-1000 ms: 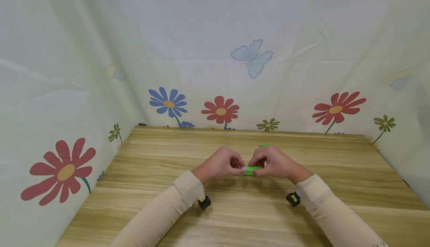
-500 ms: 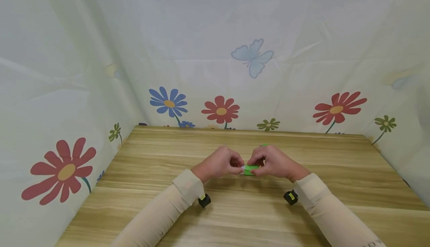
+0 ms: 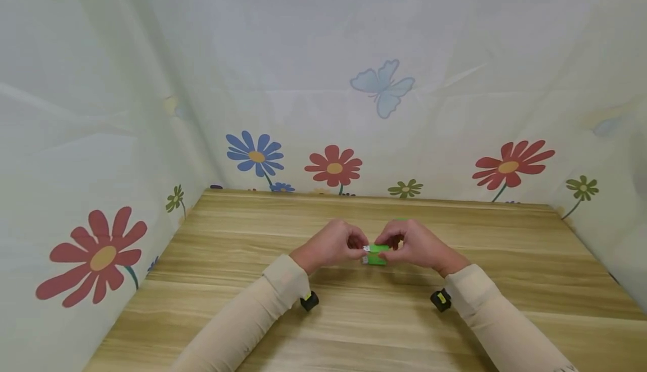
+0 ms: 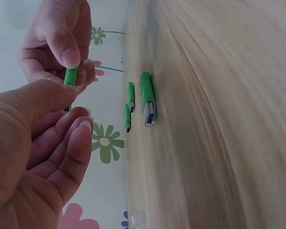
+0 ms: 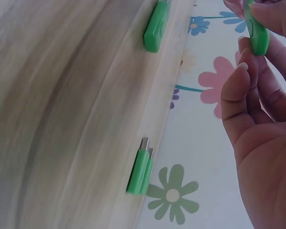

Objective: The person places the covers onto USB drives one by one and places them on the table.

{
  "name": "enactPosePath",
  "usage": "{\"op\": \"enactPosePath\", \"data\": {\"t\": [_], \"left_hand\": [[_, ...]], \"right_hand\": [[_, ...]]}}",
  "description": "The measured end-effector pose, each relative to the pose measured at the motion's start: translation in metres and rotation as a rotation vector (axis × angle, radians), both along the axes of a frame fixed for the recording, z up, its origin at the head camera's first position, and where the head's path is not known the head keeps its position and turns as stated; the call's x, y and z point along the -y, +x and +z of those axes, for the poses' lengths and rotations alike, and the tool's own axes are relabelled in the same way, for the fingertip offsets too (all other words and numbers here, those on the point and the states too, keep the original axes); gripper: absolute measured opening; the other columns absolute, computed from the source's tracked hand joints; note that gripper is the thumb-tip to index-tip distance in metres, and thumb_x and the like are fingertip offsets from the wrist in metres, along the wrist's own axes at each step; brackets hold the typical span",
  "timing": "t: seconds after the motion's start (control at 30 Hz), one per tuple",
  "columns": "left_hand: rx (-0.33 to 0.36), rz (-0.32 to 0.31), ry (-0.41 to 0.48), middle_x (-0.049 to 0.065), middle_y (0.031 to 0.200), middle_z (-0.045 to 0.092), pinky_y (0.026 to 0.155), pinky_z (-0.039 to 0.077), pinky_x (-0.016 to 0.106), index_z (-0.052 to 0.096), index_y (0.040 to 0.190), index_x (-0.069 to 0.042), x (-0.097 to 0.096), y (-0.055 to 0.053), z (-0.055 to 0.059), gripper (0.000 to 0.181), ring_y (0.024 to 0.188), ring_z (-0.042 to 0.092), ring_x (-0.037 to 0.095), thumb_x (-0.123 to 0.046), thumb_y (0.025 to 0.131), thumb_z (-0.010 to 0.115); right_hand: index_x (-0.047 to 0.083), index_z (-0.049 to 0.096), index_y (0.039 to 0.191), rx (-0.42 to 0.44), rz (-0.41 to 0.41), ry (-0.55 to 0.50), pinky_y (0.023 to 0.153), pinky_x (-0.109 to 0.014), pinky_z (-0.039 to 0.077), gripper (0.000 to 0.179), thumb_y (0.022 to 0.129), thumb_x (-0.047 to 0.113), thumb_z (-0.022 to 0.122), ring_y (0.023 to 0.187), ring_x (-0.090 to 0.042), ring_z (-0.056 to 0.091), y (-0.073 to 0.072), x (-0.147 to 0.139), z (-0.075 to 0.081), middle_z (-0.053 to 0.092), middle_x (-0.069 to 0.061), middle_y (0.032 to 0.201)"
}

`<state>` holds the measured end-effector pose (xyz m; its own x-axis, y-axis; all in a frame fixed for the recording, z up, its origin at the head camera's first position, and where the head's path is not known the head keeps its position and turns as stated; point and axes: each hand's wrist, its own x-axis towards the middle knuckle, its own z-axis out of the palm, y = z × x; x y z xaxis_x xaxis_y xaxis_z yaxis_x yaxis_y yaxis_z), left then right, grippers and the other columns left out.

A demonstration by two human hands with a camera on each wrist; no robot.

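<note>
My right hand pinches the green body of a USB flash drive between thumb and fingers, above the table. From the other side my left hand pinches the drive's connector end, its thumb covering part of it in the left wrist view. Just below lies a second green flash drive, whose metal plug looks sheathed in a clear cap. Farther back, two thinner-looking green flash drives lie side by side, mostly hidden behind the right hand in the head view.
The wood-grain table spreads round both hands. Behind and beside it hangs a white curtain with printed flowers and a butterfly. A small transparent piece sits near the table's edge in the left wrist view. Black wrist cameras hang below the cuffs.
The held flash drive has shifted slightly away from the body, so the drive lying below it now shows separately. Both hands keep their pinch and have barely moved.
</note>
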<state>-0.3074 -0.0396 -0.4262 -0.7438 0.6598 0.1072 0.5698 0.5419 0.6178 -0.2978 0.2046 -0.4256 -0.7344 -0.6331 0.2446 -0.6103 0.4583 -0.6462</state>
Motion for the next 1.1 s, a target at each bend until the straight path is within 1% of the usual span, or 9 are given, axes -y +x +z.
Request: {"op": "enactPosePath", "data": {"t": [0.13, 0.23, 0.4, 0.47, 0.73, 0.83, 0.93, 1.03, 1.1], "left_hand": [[-0.001, 0.046, -0.028, -0.008, 0.087, 0.074, 0.075, 0.054, 0.015, 0.079, 0.101, -0.013, -0.001, -0.005, -0.002, 0.013, 0.076, 0.065, 0.000, -0.020, 0.090, 0.080], [-0.005, 0.058, -0.041, -0.008, 0.087, 0.074, 0.075, 0.055, 0.015, 0.078, 0.100, -0.014, -0.003, -0.008, -0.003, 0.012, 0.076, 0.064, 0.001, -0.021, 0.090, 0.080], [-0.047, 0.047, -0.076, -0.009, 0.085, 0.072, 0.074, 0.054, 0.015, 0.077, 0.099, -0.014, -0.007, -0.012, -0.004, 0.010, 0.075, 0.063, 0.001, -0.021, 0.091, 0.078], [-0.061, 0.046, -0.090, -0.009, 0.085, 0.072, 0.073, 0.053, 0.014, 0.077, 0.098, -0.014, -0.008, -0.014, -0.006, 0.010, 0.074, 0.062, 0.001, -0.022, 0.092, 0.078], [-0.054, 0.073, -0.121, -0.008, 0.081, 0.070, 0.069, 0.052, 0.017, 0.076, 0.094, -0.014, -0.010, -0.019, -0.016, 0.008, 0.072, 0.060, 0.004, -0.022, 0.093, 0.077], [-0.084, 0.073, -0.161, -0.009, 0.082, 0.069, 0.069, 0.051, 0.017, 0.075, 0.093, -0.015, -0.012, -0.022, -0.019, 0.008, 0.072, 0.059, 0.004, -0.023, 0.094, 0.075], [-0.105, 0.069, -0.195, -0.008, 0.081, 0.069, 0.068, 0.050, 0.018, 0.075, 0.092, -0.015, -0.016, -0.024, -0.021, 0.007, 0.073, 0.058, 0.005, -0.022, 0.094, 0.076], [-0.120, 0.061, -0.212, -0.008, 0.080, 0.068, 0.067, 0.049, 0.017, 0.075, 0.090, -0.015, -0.019, -0.028, -0.024, 0.007, 0.072, 0.058, 0.005, -0.021, 0.093, 0.077], [-0.139, 0.057, -0.224, -0.009, 0.078, 0.067, 0.065, 0.048, 0.017, 0.075, 0.089, -0.015, -0.021, -0.031, -0.027, 0.007, 0.071, 0.058, 0.005, -0.021, 0.092, 0.077]], "right_hand": [[0.019, 0.080, 0.097, -0.006, -0.035, 0.019, 0.067, -0.027, 0.056, 0.012, 0.085, 0.020, 0.084, 0.075, -0.009, 0.061, -0.002, -0.002, -0.002, 0.074, 0.004, 0.091], [0.020, 0.080, 0.096, -0.029, -0.056, 0.038, 0.067, -0.026, 0.056, 0.013, 0.084, 0.016, 0.084, 0.074, -0.008, 0.061, -0.004, -0.004, -0.004, 0.072, 0.006, 0.089], [0.018, 0.081, 0.095, -0.052, -0.086, 0.056, 0.066, -0.024, 0.055, 0.013, 0.084, 0.014, 0.083, 0.073, -0.006, 0.060, -0.007, -0.006, -0.007, 0.071, 0.008, 0.087], [0.016, 0.081, 0.095, -0.061, -0.091, 0.063, 0.065, -0.024, 0.054, 0.012, 0.084, 0.013, 0.083, 0.073, -0.006, 0.060, -0.008, -0.006, -0.008, 0.072, 0.007, 0.086], [0.012, 0.081, 0.097, -0.074, -0.080, 0.086, 0.066, -0.022, 0.054, 0.012, 0.085, 0.014, 0.084, 0.075, -0.005, 0.061, -0.016, -0.003, -0.019, 0.073, 0.001, 0.089], [0.011, 0.081, 0.097, -0.077, -0.083, 0.100, 0.066, -0.022, 0.054, 0.013, 0.085, 0.017, 0.084, 0.076, -0.004, 0.061, -0.018, -0.003, -0.022, 0.073, 0.001, 0.089], [0.012, 0.081, 0.098, -0.080, -0.094, 0.123, 0.067, -0.021, 0.054, 0.014, 0.086, 0.018, 0.084, 0.076, -0.006, 0.062, -0.019, -0.004, -0.024, 0.072, 0.002, 0.089], [0.012, 0.081, 0.098, -0.080, -0.108, 0.146, 0.067, -0.022, 0.053, 0.014, 0.086, 0.018, 0.083, 0.077, -0.010, 0.063, -0.019, -0.004, -0.024, 0.071, 0.003, 0.088], [0.011, 0.081, 0.098, -0.081, -0.111, 0.159, 0.068, -0.022, 0.053, 0.013, 0.086, 0.017, 0.083, 0.078, -0.012, 0.063, -0.019, -0.004, -0.024, 0.071, 0.003, 0.089]]}}
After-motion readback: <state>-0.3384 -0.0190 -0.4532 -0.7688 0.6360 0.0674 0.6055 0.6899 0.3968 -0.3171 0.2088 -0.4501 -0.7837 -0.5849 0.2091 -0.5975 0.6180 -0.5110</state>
